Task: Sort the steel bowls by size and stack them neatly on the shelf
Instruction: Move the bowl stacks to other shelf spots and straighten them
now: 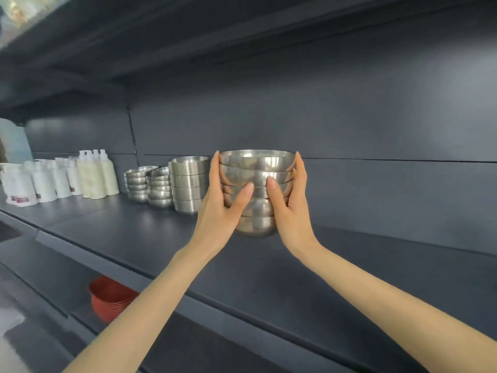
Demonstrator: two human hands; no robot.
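Along the dark shelf [376,265], at 9 o'clock in your view, white pouches [40,184] are standing in a cluster, with cream-coloured bottles [98,175] sitting just beside them at their 3 o'clock. Below the shelf, at 7 o'clock from your hands, a pile of red bowls [111,297] is showing on the lower level.

Further right, 2 stacks of small steel bowls [135,184] are standing side by side, and a stack of straight-walled steel containers [188,183] is rising just beside them at 3 o'clock.

Next, your left hand [223,205] is clasping the tall stack of steel bowls [256,168] from its 9 o'clock side, fingers reaching up along the wall and thumb lying across the front.

That stack is sitting upright near the middle of the shelf, at 3 o'clock from the containers; whether its bottom bowl is touching the shelf cannot be told.

Your right hand [291,208] is clasping the same stack from its 3 o'clock side, thumb pressing on the front and fingers reaching up to the top rim.
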